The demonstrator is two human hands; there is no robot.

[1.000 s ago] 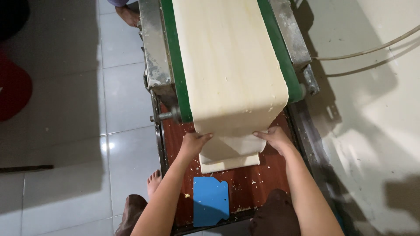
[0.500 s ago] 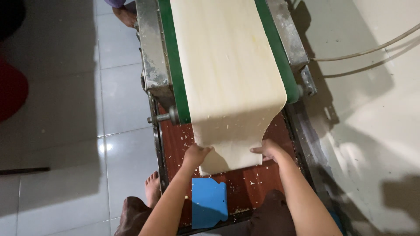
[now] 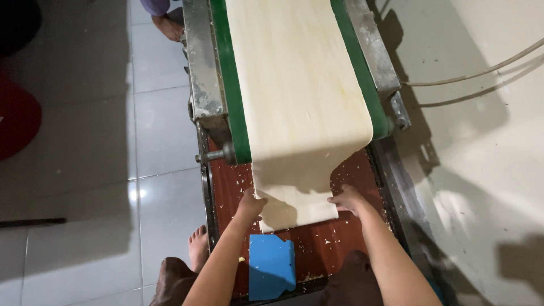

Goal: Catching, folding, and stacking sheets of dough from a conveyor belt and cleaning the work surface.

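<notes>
Dough sheet (image 3: 300, 102) hangs off green belt (image 3: 235, 113) onto red-brown tray (image 3: 334, 249), folded lower vs 1 s ago. Left hand (image 3: 249, 205) & right hand (image 3: 347, 199) moved down, each grip pinching a sheet edge. Blue scraper (image 3: 272, 266) unmoved.

Cream dough sheet (image 3: 300, 96), green conveyor belt (image 3: 229, 85), reddish-brown tray (image 3: 340, 243), blue scraper (image 3: 272, 266), pale grey floor tiles (image 3: 113, 170)
</notes>
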